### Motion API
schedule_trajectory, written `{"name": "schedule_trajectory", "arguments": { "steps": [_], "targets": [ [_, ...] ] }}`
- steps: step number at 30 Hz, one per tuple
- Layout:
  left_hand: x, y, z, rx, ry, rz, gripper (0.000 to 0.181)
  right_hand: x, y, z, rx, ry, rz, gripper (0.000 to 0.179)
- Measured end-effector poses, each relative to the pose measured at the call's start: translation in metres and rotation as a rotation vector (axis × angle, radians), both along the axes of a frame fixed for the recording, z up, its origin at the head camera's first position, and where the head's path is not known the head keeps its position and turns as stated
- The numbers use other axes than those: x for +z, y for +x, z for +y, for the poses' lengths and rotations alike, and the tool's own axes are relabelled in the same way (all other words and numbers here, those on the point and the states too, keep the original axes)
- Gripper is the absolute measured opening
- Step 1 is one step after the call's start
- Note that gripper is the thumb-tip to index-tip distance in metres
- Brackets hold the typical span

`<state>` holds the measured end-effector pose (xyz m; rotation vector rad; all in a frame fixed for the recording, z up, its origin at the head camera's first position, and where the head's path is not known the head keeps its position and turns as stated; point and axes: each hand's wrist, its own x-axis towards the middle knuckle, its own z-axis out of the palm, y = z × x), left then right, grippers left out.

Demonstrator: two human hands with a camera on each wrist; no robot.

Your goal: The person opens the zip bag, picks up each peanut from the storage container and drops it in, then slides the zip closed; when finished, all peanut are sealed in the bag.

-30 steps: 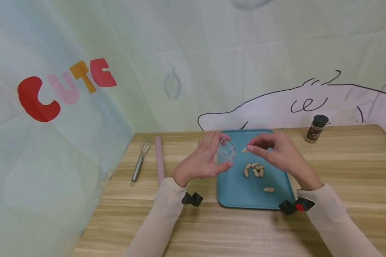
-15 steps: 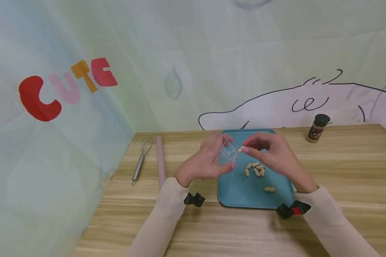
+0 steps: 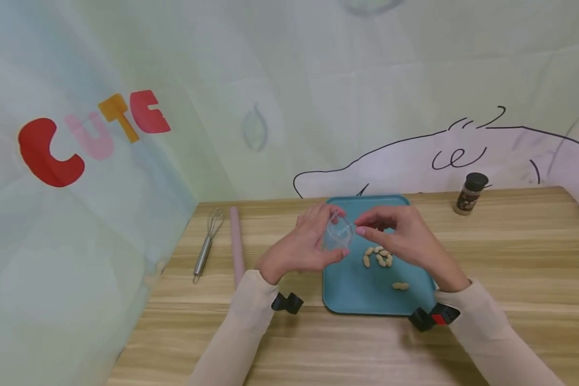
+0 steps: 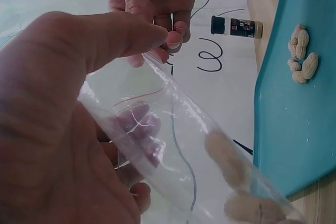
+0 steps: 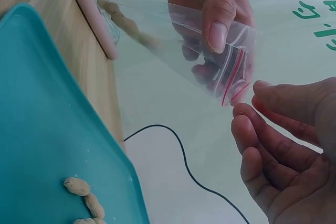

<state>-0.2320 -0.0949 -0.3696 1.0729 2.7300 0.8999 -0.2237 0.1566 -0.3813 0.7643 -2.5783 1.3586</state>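
Note:
A clear zip-top bag (image 3: 339, 234) with a red seal line is gripped at its mouth by my left hand (image 3: 303, 244), thumb on one side and fingers on the other. Peanuts (image 4: 228, 158) in their shells lie at the bottom of the bag. Just right of the bag's mouth, my right hand (image 3: 398, 231) has its thumb and fingertips slightly apart, with nothing seen between them in the right wrist view. Below the hands, several unshelled peanuts (image 3: 381, 261) lie grouped on the blue tray (image 3: 362, 300). Another peanut (image 3: 400, 286) sits apart, nearer the tray's front.
Left of the tray lie a pink rod (image 3: 237, 241) and a metal whisk (image 3: 207, 246). At the back right stands a seasoning jar (image 3: 470, 194) with a black lid. A printed cloth (image 3: 270, 80) hangs behind the wooden table (image 3: 328, 348).
The peanut in my right fingers went to the bag's mouth and is no longer between them. My left hand keeps the bag in nearly the same place.

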Motion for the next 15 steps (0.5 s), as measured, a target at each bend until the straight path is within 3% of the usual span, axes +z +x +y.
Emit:
{"name": "schedule_trajectory", "arguments": {
  "steps": [7,15],
  "targets": [
    [0.0,0.001,-0.001,-0.001,-0.001,-0.013,0.067,0.001,0.001,0.007,0.001,0.02,0.016,0.016],
    [0.0,-0.001,-0.002,0.012,-0.003,-0.018,0.066,0.003,-0.004,0.014,0.006,0.06,-0.032,0.016]
  ]
}}
